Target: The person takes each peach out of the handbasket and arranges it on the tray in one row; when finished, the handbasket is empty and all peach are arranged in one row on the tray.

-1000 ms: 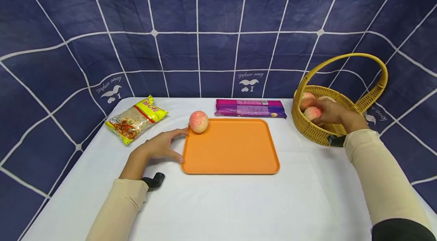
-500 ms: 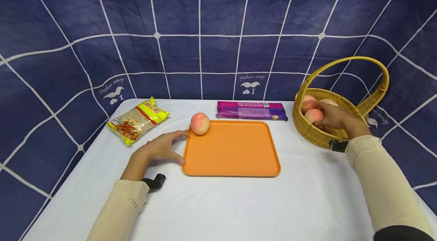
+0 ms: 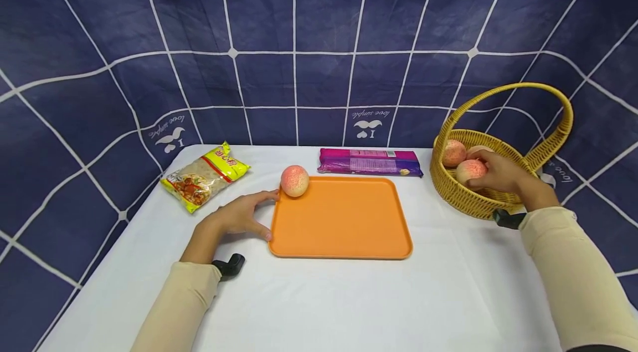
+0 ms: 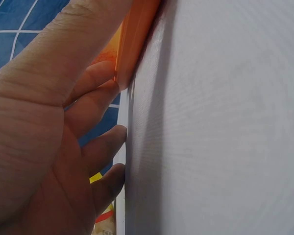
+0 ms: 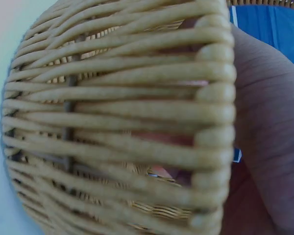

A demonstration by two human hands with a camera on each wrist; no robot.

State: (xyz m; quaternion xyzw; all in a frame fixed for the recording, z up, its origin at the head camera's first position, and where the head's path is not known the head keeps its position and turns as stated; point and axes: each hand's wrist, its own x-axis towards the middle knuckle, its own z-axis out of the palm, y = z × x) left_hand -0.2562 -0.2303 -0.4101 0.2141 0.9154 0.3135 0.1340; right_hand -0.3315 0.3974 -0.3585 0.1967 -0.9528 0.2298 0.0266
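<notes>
My left hand (image 3: 231, 220) rests at the left edge of an orange tray (image 3: 344, 222), thumb and fingers spread and touching its rim. A pink-speckled peach (image 3: 294, 181) sits in the tray's back left corner. On the right, my right hand (image 3: 503, 176) reaches into a yellow wicker basket (image 3: 456, 197) and grips a peach (image 3: 468, 174) with thumb and fingers. Two other peaches lie behind it, one (image 3: 453, 153) at the left and one (image 3: 479, 149) partly hidden by the hand. In the right wrist view, the basket wall (image 5: 137, 112) covers most of the fingers.
A yellow food packet (image 3: 204, 175) lies on the white cloth (image 3: 319, 308) at the left. Behind the tray is a long purple packet (image 3: 370, 162). The basket's tall handle (image 3: 523, 85) arches over its opening. A blue checked cloth (image 3: 319, 20) hangs at the back.
My right hand has taken hold of the front peach, lifting it slightly and shifting it right inside the basket. The left hand stays at the tray.
</notes>
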